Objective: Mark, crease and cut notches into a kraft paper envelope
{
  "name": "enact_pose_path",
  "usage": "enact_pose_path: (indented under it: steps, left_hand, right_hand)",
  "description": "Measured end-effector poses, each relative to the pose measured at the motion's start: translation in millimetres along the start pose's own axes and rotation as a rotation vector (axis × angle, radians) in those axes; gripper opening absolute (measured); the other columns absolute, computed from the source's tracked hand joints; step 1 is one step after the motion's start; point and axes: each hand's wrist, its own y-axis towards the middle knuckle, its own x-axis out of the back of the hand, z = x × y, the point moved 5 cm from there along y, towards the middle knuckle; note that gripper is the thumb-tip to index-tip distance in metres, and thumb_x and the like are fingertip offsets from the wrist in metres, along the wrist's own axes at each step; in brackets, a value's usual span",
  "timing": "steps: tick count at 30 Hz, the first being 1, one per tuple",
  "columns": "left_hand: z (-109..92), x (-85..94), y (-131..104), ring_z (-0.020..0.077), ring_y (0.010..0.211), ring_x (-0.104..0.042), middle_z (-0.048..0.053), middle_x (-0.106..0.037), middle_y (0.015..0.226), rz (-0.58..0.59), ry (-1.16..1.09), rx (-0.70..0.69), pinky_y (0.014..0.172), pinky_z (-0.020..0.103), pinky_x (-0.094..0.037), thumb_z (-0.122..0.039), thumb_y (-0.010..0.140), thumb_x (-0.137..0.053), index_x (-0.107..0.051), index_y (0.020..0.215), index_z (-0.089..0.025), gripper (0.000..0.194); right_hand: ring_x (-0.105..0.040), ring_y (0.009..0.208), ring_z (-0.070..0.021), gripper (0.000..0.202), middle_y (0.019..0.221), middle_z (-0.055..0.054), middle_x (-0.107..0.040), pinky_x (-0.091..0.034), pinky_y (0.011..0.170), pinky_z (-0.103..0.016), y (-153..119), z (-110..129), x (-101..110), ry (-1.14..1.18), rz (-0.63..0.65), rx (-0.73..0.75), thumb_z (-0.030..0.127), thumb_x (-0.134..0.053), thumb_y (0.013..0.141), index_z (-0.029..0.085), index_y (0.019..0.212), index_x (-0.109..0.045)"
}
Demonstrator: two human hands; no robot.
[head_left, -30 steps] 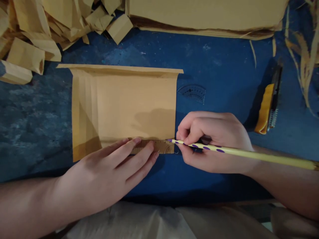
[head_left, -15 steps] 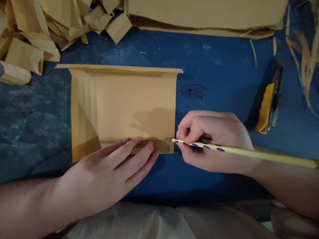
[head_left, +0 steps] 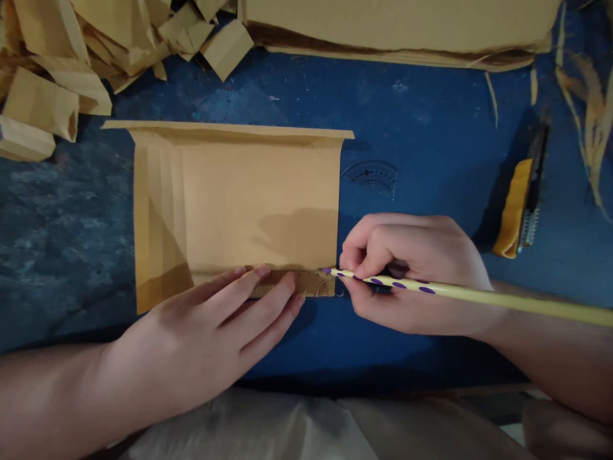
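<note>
A sheet of brown paper (head_left: 258,191) with a folded top edge and creases on its left side lies on the blue table. Along its bottom edge rests a clear ruler (head_left: 306,280). Stretched fingers of my left hand (head_left: 211,326) press flat on the ruler and paper, hiding part of both. My right hand (head_left: 412,275) pinches a pale yellow pencil (head_left: 460,294) with purple spots. The pencil's tip touches the ruler's upper edge near the paper's right side. Just right of the sheet lies a clear protractor (head_left: 371,176).
An orange utility knife (head_left: 520,198) lies at the right. Folded brown paper pieces (head_left: 43,96) are heaped at the upper left. A stack of brown paper (head_left: 397,29) sits at the back, with thin paper strips (head_left: 591,108) at the upper right.
The view has shifted slightly. Both hands, the ruler and the pencil keep nearly the same places on the paper.
</note>
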Motion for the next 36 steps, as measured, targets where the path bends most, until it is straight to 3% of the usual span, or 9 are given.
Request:
enact_pose_path:
  steps: [9,15,20,26,30,36]
  left_hand:
    - [1.1,0.7,-1.4,0.0209,0.123,-0.07,0.0,-0.072,0.145,0.016,-0.012,0.01,0.106,0.034,-0.06,-0.012,0.104,-0.041,-0.07,0.139,-0.023,0.047]
    - [1.2,-1.4,-2.9,0.0223,0.125,-0.07,0.004,-0.071,0.146,0.044,-0.032,0.013,0.107,0.035,-0.06,-0.014,0.104,-0.044,-0.068,0.142,-0.02,0.046]
    - [1.2,-1.2,-2.6,0.0243,0.123,-0.07,0.002,-0.071,0.146,0.014,-0.003,-0.014,0.103,0.037,-0.061,-0.012,0.104,-0.04,-0.067,0.141,-0.018,0.047]
    - [0.5,-1.4,-2.6,0.024,0.122,-0.07,0.002,-0.071,0.145,0.04,0.0,-0.006,0.105,0.037,-0.061,-0.013,0.105,-0.039,-0.068,0.14,-0.019,0.046]
    - [0.0,-0.6,-2.9,0.0233,0.12,-0.071,0.002,-0.071,0.145,-0.003,0.009,-0.024,0.102,0.037,-0.062,-0.012,0.104,-0.039,-0.068,0.14,-0.019,0.046]
    - [0.8,0.2,-1.6,0.0248,0.12,-0.071,0.001,-0.071,0.145,0.036,0.007,-0.02,0.1,0.038,-0.064,-0.009,0.104,-0.038,-0.066,0.142,-0.018,0.048]
  right_hand:
    - [-0.064,0.065,-0.0113,0.035,0.081,0.003,-0.069,-0.053,0.059,-0.025,0.0,-1.2,1.0,-0.009,-0.009,0.04,0.002,-0.07,0.072,0.026,0.075,-0.046]
    - [-0.062,0.063,-0.013,0.036,0.081,0.002,-0.07,-0.054,0.058,-0.029,-1.1,-0.4,2.1,-0.002,-0.011,0.009,0.001,-0.07,0.073,0.026,0.076,-0.044]
    - [-0.063,0.062,-0.0116,0.035,0.079,0.003,-0.068,-0.054,0.058,-0.027,-3.1,-2.5,6.3,-0.048,-0.044,0.023,0.003,-0.071,0.072,0.025,0.076,-0.044]
    - [-0.063,0.063,-0.0128,0.037,0.08,0.003,-0.069,-0.055,0.058,-0.028,-2.8,-3.9,6.2,-0.039,0.013,0.032,0.002,-0.07,0.07,0.026,0.076,-0.042]
    - [-0.062,0.062,-0.0134,0.038,0.079,0.003,-0.068,-0.054,0.058,-0.029,-2.8,-3.0,6.9,-0.043,0.009,0.027,0.001,-0.07,0.07,0.026,0.075,-0.042]
    - [-0.062,0.062,-0.0111,0.035,0.078,0.003,-0.068,-0.054,0.059,-0.025,-2.4,-2.4,6.8,-0.036,-0.003,0.031,0.001,-0.069,0.069,0.025,0.074,-0.043]
